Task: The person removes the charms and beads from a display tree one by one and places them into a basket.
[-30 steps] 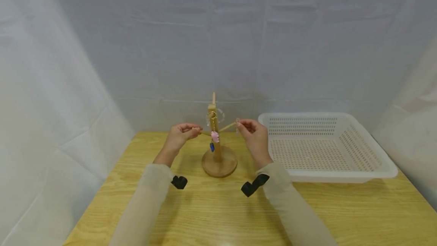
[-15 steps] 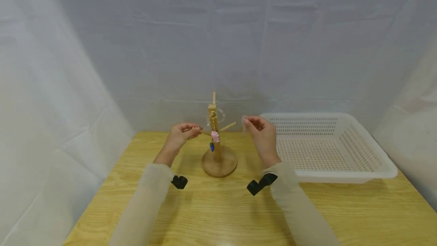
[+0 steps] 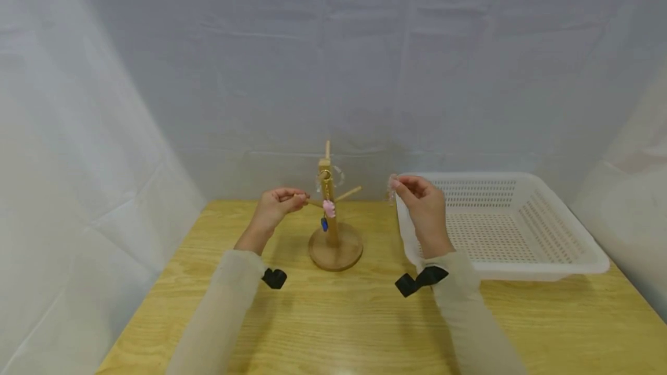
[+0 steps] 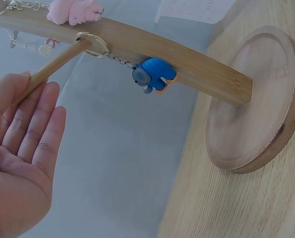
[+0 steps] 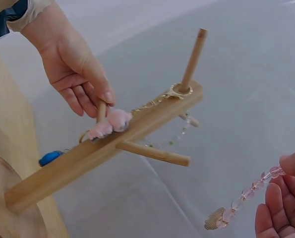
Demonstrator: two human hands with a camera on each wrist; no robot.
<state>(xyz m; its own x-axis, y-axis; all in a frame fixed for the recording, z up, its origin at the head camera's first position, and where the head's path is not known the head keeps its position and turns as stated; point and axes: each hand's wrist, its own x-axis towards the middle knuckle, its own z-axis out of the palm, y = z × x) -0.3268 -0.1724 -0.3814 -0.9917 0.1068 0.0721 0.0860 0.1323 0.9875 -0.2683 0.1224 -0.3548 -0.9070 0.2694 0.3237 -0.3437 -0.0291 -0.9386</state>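
A wooden peg stand (image 3: 336, 254) with a round base stands on the table. My left hand (image 3: 273, 208) pinches one of its pegs (image 4: 55, 65) near the tip, thumb on one side. On that peg, close to the post, hangs the ring of a keychain with a blue-and-grey animal figure (image 4: 157, 73). A pink animal keychain (image 5: 111, 124) hangs by a gold chain from an upper peg. My right hand (image 3: 426, 213) pinches a bracelet of clear pink beads (image 5: 244, 194) between thumb and fingers. It dangles apart from the stand, overlapping the basket's left rim in the head view.
A white perforated basket (image 3: 526, 268) sits on the right of the wooden table (image 3: 333, 317). Another clear beaded bracelet (image 5: 179, 136) hangs from a rear peg. One bare peg (image 5: 159, 154) points toward the right hand. White cloth (image 3: 250, 74) encloses the back and sides.
My right hand has drawn the beaded bracelet off the tip of the right peg and carried it rightward to the basket's left edge. The left hand stays at its peg.
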